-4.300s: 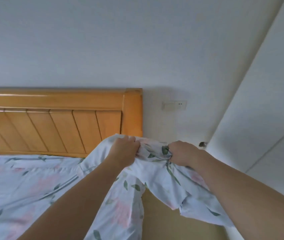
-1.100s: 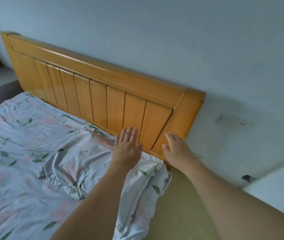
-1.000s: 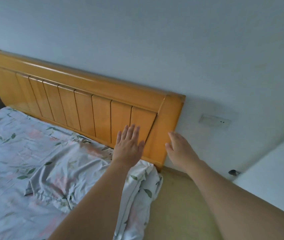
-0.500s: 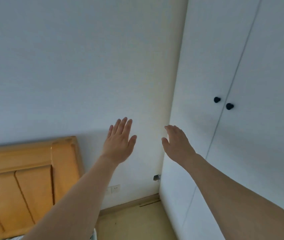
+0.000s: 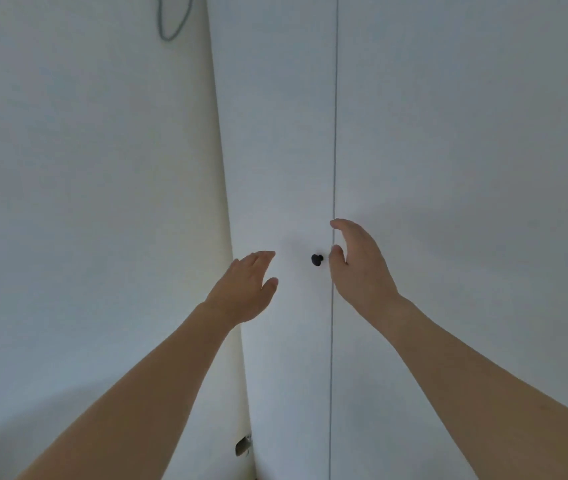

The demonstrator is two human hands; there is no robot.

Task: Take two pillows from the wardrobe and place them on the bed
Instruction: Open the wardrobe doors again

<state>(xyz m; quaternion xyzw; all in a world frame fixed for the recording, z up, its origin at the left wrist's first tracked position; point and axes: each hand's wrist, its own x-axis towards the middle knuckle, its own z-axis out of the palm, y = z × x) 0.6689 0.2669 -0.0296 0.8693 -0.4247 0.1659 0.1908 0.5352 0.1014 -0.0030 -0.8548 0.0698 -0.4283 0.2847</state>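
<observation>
A white wardrobe (image 5: 448,168) fills the right half of the view, its two doors closed along a thin vertical seam. One small black knob (image 5: 317,259) shows on the left door; the right door's knob is hidden behind my right hand (image 5: 362,265). That hand is raised at the seam, fingers loosely bent, holding nothing. My left hand (image 5: 246,289) hovers open just left of the black knob, a short gap away. No pillow and no bed are in view.
A plain white wall (image 5: 85,202) takes up the left half and meets the wardrobe's side. A thin grey cord loop (image 5: 171,26) hangs on the wall at the top. A small metal fitting (image 5: 242,445) sits low at the corner.
The view has swung right, away from the bed and headboard, onto the wardrobe doors. Both empty hands have come up close to the door knobs.
</observation>
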